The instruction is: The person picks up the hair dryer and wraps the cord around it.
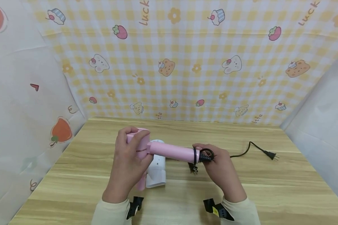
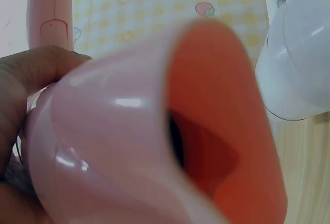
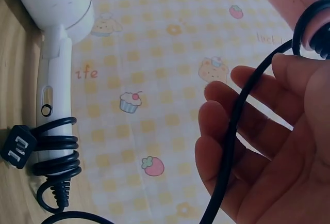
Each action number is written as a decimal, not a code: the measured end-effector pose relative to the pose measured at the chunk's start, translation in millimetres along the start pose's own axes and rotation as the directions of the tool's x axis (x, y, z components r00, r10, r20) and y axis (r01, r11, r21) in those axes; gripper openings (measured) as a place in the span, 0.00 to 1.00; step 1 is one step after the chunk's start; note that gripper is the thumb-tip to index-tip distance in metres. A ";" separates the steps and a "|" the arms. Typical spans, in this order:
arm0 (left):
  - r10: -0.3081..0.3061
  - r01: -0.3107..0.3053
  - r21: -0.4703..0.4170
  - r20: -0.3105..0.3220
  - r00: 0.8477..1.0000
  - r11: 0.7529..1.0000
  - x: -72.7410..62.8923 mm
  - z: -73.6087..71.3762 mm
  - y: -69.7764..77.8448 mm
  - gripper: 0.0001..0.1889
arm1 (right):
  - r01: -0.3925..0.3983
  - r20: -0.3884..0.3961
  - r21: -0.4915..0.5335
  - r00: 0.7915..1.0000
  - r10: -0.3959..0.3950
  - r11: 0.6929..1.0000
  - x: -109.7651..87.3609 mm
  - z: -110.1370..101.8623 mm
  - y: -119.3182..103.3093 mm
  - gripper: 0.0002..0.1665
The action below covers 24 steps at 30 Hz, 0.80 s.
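My left hand (image 1: 132, 159) grips the head of a pink hair dryer (image 1: 171, 150), its handle reaching right toward my other hand. The dryer's flattened nozzle (image 2: 118, 110) fills much of the left wrist view, orange-red inside. At the handle's end, my right hand (image 1: 218, 161) holds the dryer's black power cord (image 3: 234, 126), which runs across the curled fingers. One turn of cord circles the handle end by the black strain relief (image 1: 205, 157). Beneath the pink dryer lies a white hair dryer (image 1: 156, 178), partly hidden; black cord is wound round its handle (image 3: 55, 90) in the right wrist view.
A two-pin plug (image 1: 270, 155) lies on the wooden table (image 1: 270, 193) at the right, with cord leading back to my right hand. Another black plug (image 3: 19, 146) sits against the white dryer's handle. Behind the table hangs a yellow-checked cloth (image 1: 186, 87).
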<state>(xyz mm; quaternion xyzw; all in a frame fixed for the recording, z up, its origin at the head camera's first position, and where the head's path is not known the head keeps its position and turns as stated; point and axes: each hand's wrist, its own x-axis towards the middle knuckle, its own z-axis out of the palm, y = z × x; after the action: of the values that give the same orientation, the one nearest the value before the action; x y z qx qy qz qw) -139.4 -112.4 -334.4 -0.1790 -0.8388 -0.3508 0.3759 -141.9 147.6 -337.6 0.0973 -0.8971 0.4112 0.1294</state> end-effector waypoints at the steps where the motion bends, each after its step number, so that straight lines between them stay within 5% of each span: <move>1: -0.004 0.004 0.003 -0.003 1.000 1.000 0.0 0.1 0.1 0.31 | -0.008 0.012 -0.017 1.000 0.008 1.000 -0.2 0.1 -0.8 0.13; 12: -0.090 0.091 0.020 -0.027 0.996 0.996 -0.7 2.2 2.8 0.32 | -0.001 0.083 0.006 0.997 0.001 1.000 -2.3 9.1 -6.8 0.05; 17: -0.083 0.086 0.035 -0.081 0.993 0.996 -1.3 7.3 1.1 0.32 | 0.089 0.134 -0.029 0.987 -0.085 0.996 -1.3 12.5 -7.2 0.13; 24: -0.123 0.128 0.065 -0.085 0.989 0.990 -2.5 12.4 -1.1 0.32 | 0.082 0.224 -0.071 0.972 -0.064 0.994 -2.0 10.2 -9.6 0.20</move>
<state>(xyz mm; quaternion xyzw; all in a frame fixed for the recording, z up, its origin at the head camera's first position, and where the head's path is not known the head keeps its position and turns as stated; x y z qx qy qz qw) -144.6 -104.2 -342.6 -0.0982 -0.8442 -0.3511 0.3929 -138.8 133.8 -337.8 0.1701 -0.9174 0.3566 0.0474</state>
